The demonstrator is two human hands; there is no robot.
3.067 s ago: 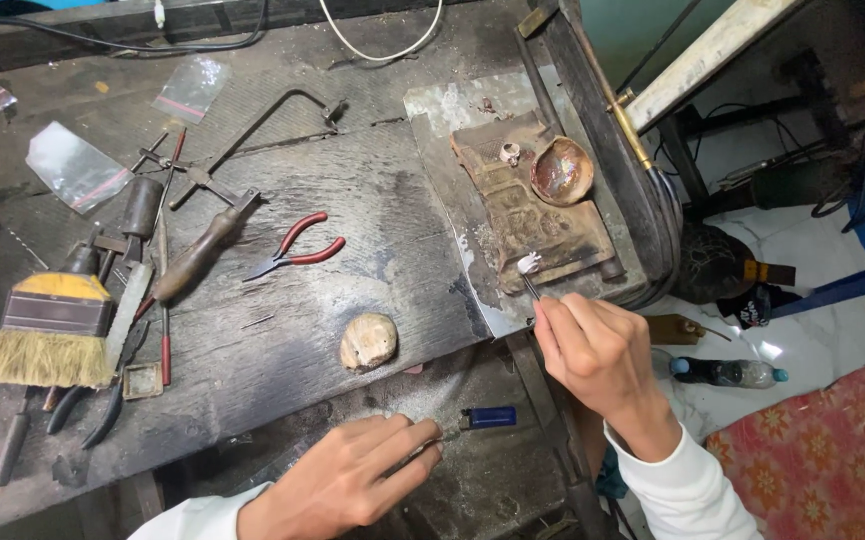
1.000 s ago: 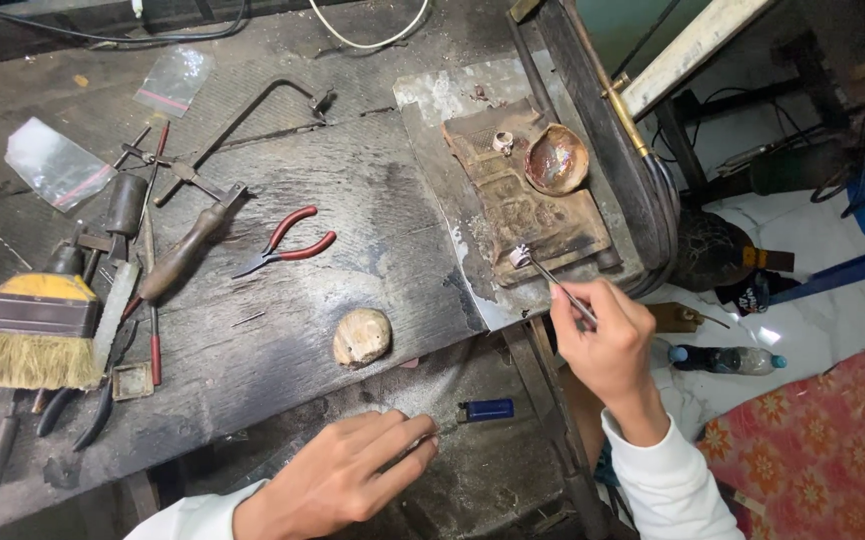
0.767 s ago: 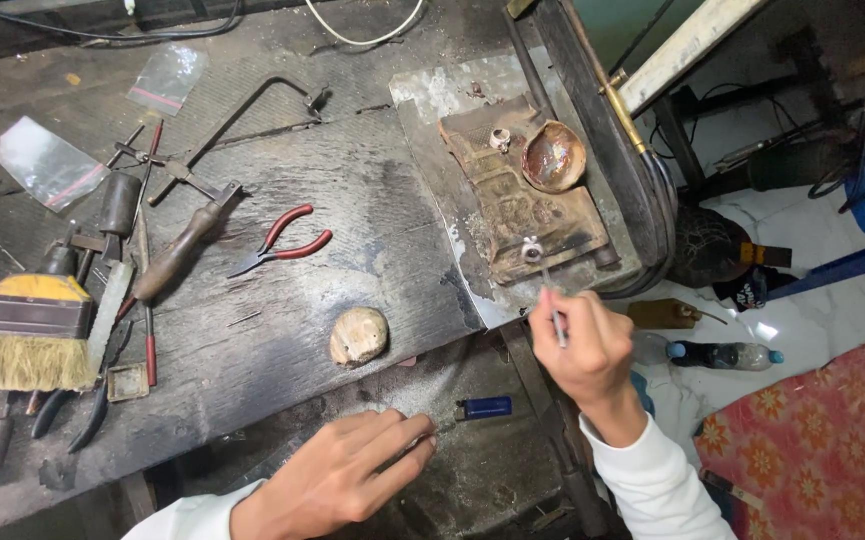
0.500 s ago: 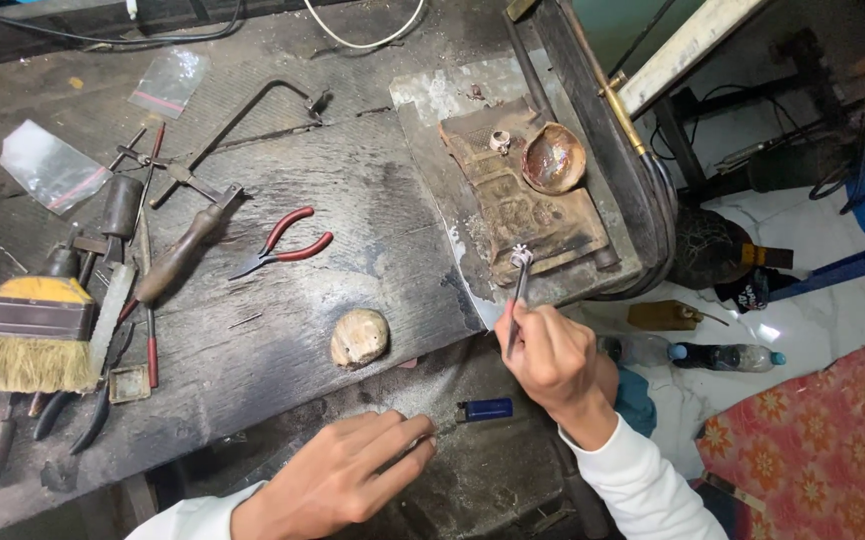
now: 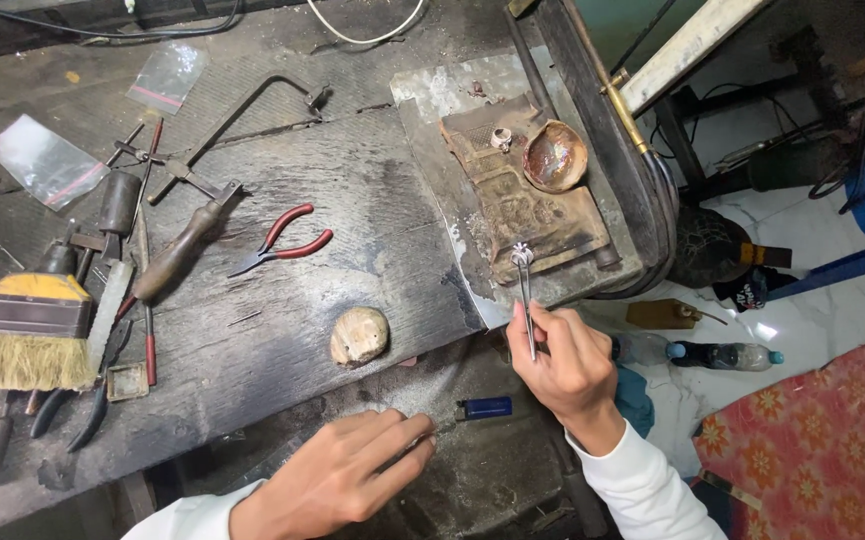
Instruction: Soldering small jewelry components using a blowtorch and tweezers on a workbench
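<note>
The right hand (image 5: 572, 365) pinches a pair of tweezers (image 5: 526, 305), its grip closed on them, and their tips clamp a small silver ring (image 5: 522, 254) held at the lower edge of the scorched soldering block (image 5: 527, 205). A second ring (image 5: 501, 138) already sits at the block's far end beside a shell-like dish (image 5: 554, 157). The left hand (image 5: 337, 480) rests flat below the tabletop (image 5: 372, 200), fingers loosely together near a blue lighter (image 5: 486, 407); whether it holds anything cannot be told. The ring appears not yet set down, so placing and heating seem left.
</note>
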